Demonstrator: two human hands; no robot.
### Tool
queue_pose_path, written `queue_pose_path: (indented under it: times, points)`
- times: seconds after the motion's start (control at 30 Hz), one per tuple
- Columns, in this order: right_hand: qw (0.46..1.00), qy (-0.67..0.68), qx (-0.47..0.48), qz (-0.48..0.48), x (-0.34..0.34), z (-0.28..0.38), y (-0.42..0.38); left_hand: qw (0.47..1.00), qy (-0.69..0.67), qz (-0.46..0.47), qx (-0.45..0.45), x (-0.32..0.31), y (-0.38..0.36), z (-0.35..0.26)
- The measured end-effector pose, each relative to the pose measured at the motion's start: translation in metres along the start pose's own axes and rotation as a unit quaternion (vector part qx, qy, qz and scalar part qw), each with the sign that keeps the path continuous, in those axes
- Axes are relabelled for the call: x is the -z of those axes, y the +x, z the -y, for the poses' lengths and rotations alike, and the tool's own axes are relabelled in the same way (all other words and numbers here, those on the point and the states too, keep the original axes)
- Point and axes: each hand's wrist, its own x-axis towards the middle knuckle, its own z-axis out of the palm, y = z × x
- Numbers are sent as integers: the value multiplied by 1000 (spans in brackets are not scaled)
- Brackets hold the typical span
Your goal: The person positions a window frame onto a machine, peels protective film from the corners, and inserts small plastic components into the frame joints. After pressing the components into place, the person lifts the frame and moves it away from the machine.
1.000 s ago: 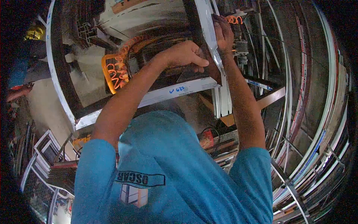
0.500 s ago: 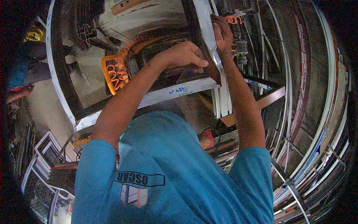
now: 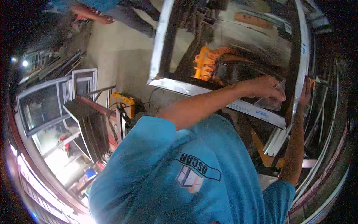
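Note:
A dark window frame with white printed protective film along its outer sides spans the upper right. At its near right corner, my left hand is closed, its curled fingers on a clear triangular piece inside the corner. My right hand wraps the outer face of the frame's right side, just above that corner, with its fingers partly hidden. Loose film hangs beside it. Blue handwriting marks the film on the near side and the right side. Under the corner, white profiles stick out.
An orange coiled air hose shows through the frame opening. On the left are a yellow case, stacked dark profiles and a finished window. Another person's arm is at upper left. Long profiles line the right.
My view has swung left, so the frame and both hands appear farther right. The left hand stays at the corner by the clear triangle; the right hand sits closer to the corner.

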Motion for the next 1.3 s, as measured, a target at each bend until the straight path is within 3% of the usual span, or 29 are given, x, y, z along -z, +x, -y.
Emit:
queue_pose_path:
  times: [0.23, 0.27, 0.33, 0.37, 0.47, 0.5, 0.57, 0.6, 0.63, 0.7, 0.77, 0.83, 0.93, 1.07, 1.1, 1.2, 1.3]
  points:
    - [996, -39, 74, 40, 14, -39, 14, 957, -277, -86, 31, 36, -122, -19]
    - [996, 59, -25, 70, 20, -34, 16, 946, -306, -102, 32, 40, -137, -22]
    - [935, 244, -225, 126, 35, -5, 20, 940, -318, -119, 0, 50, -157, 0]
    - [949, 99, -284, 101, 33, 43, 31, 937, -323, -127, -17, 58, -164, 7]
    - [994, -58, -92, 19, 14, 126, 26, 920, -332, -203, -48, 69, -192, 5]
    - [993, 91, -59, -44, -20, 190, 8, 916, -314, -240, -66, 74, -196, 6]
    - [987, 74, -115, 85, -62, 337, -27, 904, -279, -311, -94, 80, -205, 9]
    - [982, 25, -72, 172, -84, 374, -42, 896, -259, -344, -107, 85, -208, 10]
    - [934, 170, -159, 271, -108, 408, -61, 906, -170, -369, -123, 89, -212, 13]
    - [916, 258, -95, 293, -155, 459, -90, 901, 14, -406, -153, 98, -220, 19]
    - [932, 217, -85, 276, -191, 459, -98, 897, -98, -415, -114, 104, -238, 7]
    - [925, 184, -63, 327, -206, 463, -89, 880, -197, -419, -110, 114, -253, 2]
    - [905, 192, -65, 374, -226, 472, -82, 877, -213, -423, -82, 128, -278, -1]
    - [881, 188, -117, 418, -245, 478, -70, 906, -43, -417, -48, 165, -318, -9]
    - [879, 170, -125, 428, -249, 474, -69, 897, -37, -439, -42, 172, -325, -7]
    - [892, 101, -28, 439, -268, 447, -76, 840, -13, -537, -80, 195, -341, 5]
    - [861, 108, -54, 495, -271, 462, -73, 827, 8, -559, -48, 216, -362, 30]
